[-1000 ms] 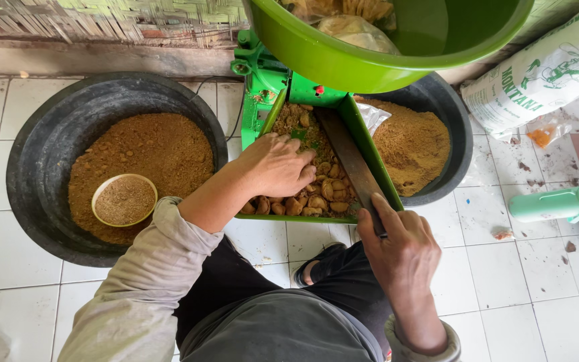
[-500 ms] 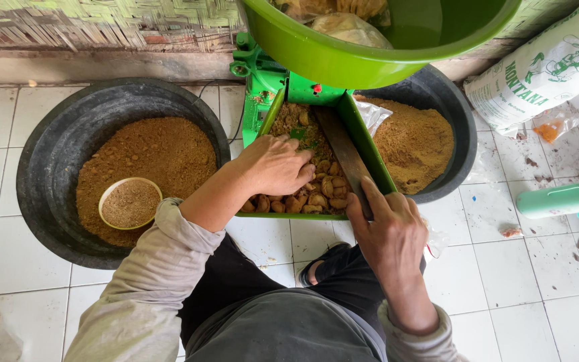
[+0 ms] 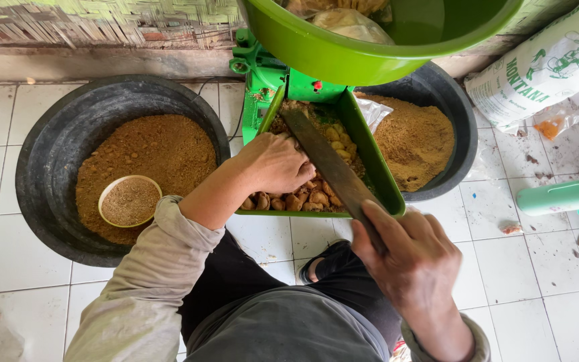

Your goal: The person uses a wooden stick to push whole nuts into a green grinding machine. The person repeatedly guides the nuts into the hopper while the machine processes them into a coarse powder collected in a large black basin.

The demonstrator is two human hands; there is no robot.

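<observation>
Black tubs (image 3: 55, 167), two; perhaps one blade (image 3: 330, 161).

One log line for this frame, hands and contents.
left hand: on brown chunks in green tray | right hand: gripping flat blade | black tubs: brown powder

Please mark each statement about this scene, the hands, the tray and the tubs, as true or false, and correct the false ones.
1. The left hand rests on the brown chunks in the green tray. True.
2. The right hand holds a spoon. False: it grips a long flat dark blade that lies along the tray.
3. A small round bowl of powder sits in the left black tub. True.
4. The right black tub is filled with water. False: it holds brown powder.
5. A big green basin is above the tray. True.
</observation>
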